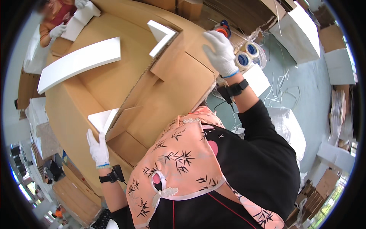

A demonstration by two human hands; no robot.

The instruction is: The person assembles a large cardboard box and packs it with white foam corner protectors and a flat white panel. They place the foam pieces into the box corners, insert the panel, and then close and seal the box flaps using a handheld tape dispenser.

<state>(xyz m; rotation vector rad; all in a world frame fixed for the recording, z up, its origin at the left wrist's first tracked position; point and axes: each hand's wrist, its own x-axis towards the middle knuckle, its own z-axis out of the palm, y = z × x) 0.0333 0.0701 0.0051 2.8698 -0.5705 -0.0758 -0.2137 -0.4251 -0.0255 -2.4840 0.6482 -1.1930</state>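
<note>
White: one strip (pixel 82 63), one far corner piece (pixel 154 28) and one near corner piece (pixel 100 120) at one open box (pixel 108 78). Left hand (pixel 99 149): fingers parted beside the near corner piece; contact cannot be told. Right hand (pixel 223 53): fingers spread, holding nothing, near two tape rolls (pixel 243 60).

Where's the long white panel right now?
In the head view, the long white panel is at upper left, lying over the left side of the open brown cardboard box, beyond the person's white-gloved left hand.
</note>
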